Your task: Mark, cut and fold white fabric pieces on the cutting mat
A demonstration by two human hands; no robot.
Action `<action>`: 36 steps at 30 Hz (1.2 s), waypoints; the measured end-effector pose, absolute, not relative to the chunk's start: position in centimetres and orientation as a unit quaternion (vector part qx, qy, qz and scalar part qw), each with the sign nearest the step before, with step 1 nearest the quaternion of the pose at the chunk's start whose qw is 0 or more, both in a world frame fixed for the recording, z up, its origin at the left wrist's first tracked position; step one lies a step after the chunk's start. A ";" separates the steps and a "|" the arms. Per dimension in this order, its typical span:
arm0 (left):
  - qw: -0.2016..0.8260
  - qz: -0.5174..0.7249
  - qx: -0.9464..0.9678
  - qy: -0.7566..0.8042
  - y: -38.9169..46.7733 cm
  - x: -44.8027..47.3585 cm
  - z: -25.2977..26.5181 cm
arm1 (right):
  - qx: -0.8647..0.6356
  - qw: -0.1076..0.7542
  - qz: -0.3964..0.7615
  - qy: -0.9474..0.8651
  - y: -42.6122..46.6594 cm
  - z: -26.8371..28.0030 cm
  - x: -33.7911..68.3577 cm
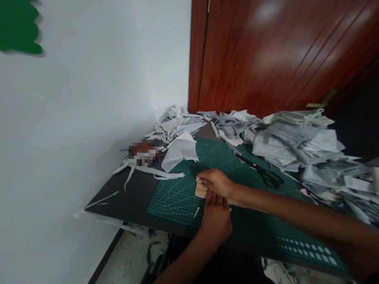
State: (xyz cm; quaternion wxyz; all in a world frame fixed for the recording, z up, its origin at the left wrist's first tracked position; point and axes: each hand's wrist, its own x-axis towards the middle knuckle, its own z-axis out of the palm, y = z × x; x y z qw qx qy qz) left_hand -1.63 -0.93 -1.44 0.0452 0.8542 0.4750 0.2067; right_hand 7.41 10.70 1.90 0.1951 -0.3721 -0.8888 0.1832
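Observation:
A light-brown, wood-coloured strip [201, 189] lies on the green cutting mat [175, 199], its far part running to the right beneath my right forearm. My left hand [216, 221] comes up from the near edge with its fingers curled over the strip. Just above it, my right hand [215, 182] is closed over the strip's left end; whatever is between its fingers is hidden. The two hands touch or nearly touch. A small white scrap [196, 212] rests on the mat left of my left hand. Beyond my hands is a pale piece of cloth [181, 152].
Black-handled scissors [269, 176] lie on the mat at the right. Piles of grey and white cloth [289, 139] line the back and right, with more scraps [176, 123] at back left. White strips [157, 172] lie at left. A wall and a wooden door [258, 49] bound the table.

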 end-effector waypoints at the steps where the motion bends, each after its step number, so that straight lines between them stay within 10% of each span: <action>1: 0.043 0.209 0.854 0.475 -0.9 -1.6 -1.4 | -0.367 0.194 0.181 -0.892 10.7 1.9 7.4; 36: 0.025 0.196 0.860 0.471 -0.5 -1.7 -2.5 | -0.318 0.093 0.106 -0.938 8.9 4.1 13.9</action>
